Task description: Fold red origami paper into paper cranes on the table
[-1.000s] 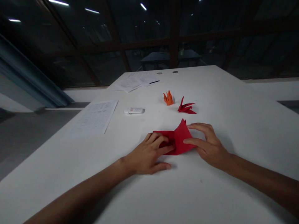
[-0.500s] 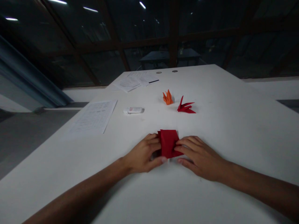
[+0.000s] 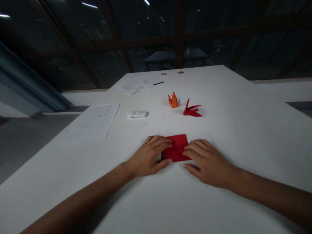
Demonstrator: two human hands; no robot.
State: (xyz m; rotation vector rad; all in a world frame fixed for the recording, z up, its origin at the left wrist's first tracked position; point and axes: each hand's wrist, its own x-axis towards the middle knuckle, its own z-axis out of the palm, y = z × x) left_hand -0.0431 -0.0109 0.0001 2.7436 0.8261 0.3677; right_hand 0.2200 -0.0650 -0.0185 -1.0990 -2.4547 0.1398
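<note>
Red paper [image 3: 177, 150]: a folded square lying flat on the white table [image 3: 243, 130], near the person's edge, between the two hands.
Left hand [image 3: 148, 156]: palm down on the table, fingers [image 3: 158, 143] stretched together and lying over the paper's left edge, thumb along its near left corner; it presses the sheet flat rather than pinching it.
Right hand [image 3: 209, 162]: palm down, fingers slightly spread, the fingertips [image 3: 187, 150] resting on the paper's right edge, thumb on the table just beside the near corner.
Orange figure [image 3: 173, 100]: a small folded shape standing upright farther back on the table.
Red figure [image 3: 191, 110]: a folded shape with pointed flaps, just right of the orange one, well apart from the hands.
White stick [image 3: 137, 114]: lies on its side to the left of the figures.
Printed sheet [image 3: 94, 122]: flat near the left edge of the table.
More papers [image 3: 136, 84]: at the far end, with a dark pen [image 3: 158, 83] lying on them.
</note>
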